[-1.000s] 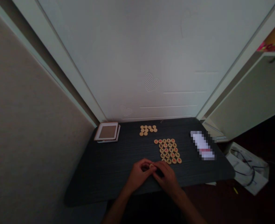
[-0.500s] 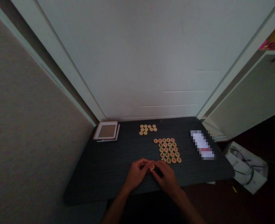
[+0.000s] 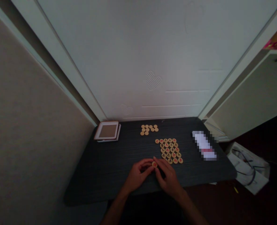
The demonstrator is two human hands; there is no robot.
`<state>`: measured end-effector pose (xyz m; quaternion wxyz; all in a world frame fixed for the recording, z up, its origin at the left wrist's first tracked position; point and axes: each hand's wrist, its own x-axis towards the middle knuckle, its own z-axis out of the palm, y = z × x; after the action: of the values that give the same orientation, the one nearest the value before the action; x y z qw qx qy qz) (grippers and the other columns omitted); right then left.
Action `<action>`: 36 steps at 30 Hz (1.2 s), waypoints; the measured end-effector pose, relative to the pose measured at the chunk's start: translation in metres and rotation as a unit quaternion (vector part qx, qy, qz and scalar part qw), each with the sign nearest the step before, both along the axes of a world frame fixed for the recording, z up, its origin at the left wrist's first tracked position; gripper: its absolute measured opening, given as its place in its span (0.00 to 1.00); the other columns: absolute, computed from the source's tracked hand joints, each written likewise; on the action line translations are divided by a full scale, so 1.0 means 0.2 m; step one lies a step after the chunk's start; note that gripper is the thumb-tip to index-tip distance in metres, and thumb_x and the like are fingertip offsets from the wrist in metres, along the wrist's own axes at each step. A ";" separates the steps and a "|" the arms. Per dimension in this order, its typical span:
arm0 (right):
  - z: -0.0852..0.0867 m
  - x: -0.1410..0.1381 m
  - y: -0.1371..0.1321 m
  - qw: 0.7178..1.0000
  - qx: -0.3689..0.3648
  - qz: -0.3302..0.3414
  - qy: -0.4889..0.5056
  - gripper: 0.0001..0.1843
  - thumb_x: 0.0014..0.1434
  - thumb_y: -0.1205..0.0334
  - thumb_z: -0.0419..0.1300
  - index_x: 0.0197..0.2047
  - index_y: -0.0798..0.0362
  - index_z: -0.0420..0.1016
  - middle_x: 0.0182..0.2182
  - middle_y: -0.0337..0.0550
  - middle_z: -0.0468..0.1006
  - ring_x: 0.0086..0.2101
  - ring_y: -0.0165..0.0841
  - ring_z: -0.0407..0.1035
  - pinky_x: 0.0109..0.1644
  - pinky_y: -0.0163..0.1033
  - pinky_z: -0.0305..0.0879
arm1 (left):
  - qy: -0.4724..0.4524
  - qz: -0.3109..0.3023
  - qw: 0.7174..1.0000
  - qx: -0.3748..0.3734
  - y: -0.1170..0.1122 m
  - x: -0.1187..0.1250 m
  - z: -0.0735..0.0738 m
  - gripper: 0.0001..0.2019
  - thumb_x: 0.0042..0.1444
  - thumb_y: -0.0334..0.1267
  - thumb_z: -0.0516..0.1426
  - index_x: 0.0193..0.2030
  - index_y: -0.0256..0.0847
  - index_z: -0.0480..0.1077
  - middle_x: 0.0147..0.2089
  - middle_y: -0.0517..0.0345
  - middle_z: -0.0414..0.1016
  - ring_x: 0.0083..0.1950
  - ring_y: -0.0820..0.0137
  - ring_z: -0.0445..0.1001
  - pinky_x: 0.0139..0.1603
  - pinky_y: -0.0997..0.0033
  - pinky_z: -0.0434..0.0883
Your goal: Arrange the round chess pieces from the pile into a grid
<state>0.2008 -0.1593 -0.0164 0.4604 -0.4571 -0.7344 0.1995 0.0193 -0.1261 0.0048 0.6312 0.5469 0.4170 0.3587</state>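
Observation:
A round wooden Chinese chess piece (image 3: 154, 164) with a red character sits between the fingertips of both hands, its marked face up. My left hand (image 3: 138, 173) grips it from the left, and my right hand (image 3: 166, 175) grips it from the right, thumb and fingers curved around its edge. Just beyond my right hand lies a block of face-up Chinese chess pieces (image 3: 172, 150) in rows, with red and black characters. My right fingers partly hide the nearest left piece of that block. Farther back is a group of blank-side-up pieces (image 3: 147, 130).
A shallow white-rimmed box (image 3: 108, 130) with a brown inside stands at the table's back left. A pixelated white item (image 3: 204, 146) lies on the right of the dark table (image 3: 100, 175). Beside the table, a white box with cables (image 3: 248, 168) rests on the floor.
The held piece has moved slightly up and right and now shows its red face more fully. My left fingers have shifted around its edge. The laid-out pieces have stayed put.

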 end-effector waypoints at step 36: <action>0.03 0.00 0.02 0.994 -0.039 -0.052 0.085 0.12 0.66 0.63 0.59 0.51 0.48 0.78 0.42 0.46 0.82 0.41 0.38 0.78 0.46 0.42 0.76 | 0.006 0.030 0.999 0.011 -0.01 0.01 0.00 0.18 0.56 0.45 0.66 0.50 0.41 0.79 0.49 0.49 0.84 0.51 0.58 0.82 0.58 0.58 0.76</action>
<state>0.2015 -0.1557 -0.0106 0.5128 -0.4934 -0.6596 0.2417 0.0223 -0.1286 0.0048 0.6119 0.5431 0.4328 0.3785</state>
